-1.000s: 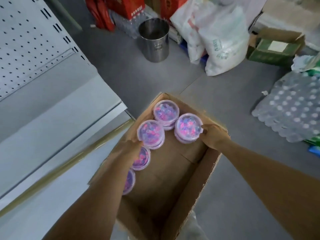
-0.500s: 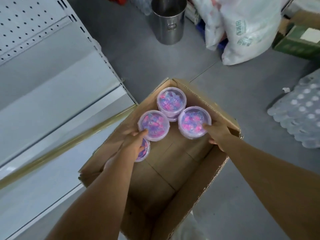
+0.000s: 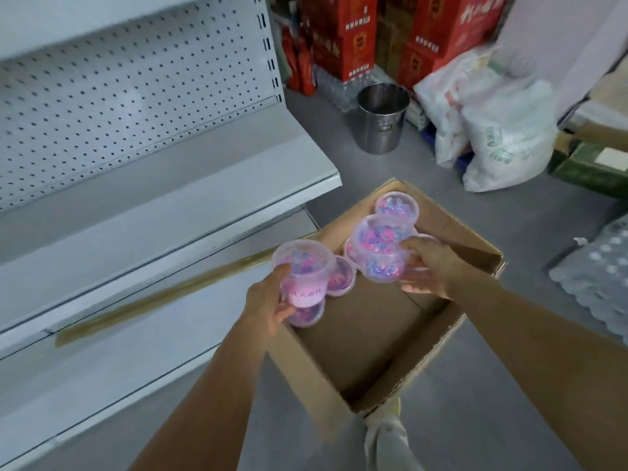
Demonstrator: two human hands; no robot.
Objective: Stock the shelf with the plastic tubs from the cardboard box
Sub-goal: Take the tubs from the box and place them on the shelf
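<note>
The white metal shelf [image 3: 163, 185] is filling the whole left side of the frame, its pegboard back rising in the upper left and its flat decks stepping down toward the lower left. The cardboard box [image 3: 438, 331] is sitting open on the grey floor at centre right, just beside the shelf's front edge. Behind it, along the top of the frame, red cartons [image 3: 343, 35], a steel bucket [image 3: 382, 117] and white sacks [image 3: 492, 137] are crowding the floor.

The left hand [image 3: 268, 304] is gripping a plastic tub [image 3: 304, 273] around its side wall, fingers and thumb curled round it, holding it above the box's left edge. The right hand [image 3: 430, 266] is wrapping its fingers round a second tub [image 3: 380, 249], holding it over the middle of the box. Both are clear, with pink and blue pieces inside. More tubs are sitting in the far end of the box, one [image 3: 396, 207] near the far corner and others partly hidden under the raised pair.

Each raised tub is standing roughly upright, lid up toward the camera and long axis running top to bottom, leaning a little toward the upper left; the left one's label is facing the person.

What could go wrong, to my eye: each tub is being carried one-handed by a smooth wall, so a loose grip could let one slip back onto those below. The raised pair could also knock together, or one might catch the deck's front lip.
</note>
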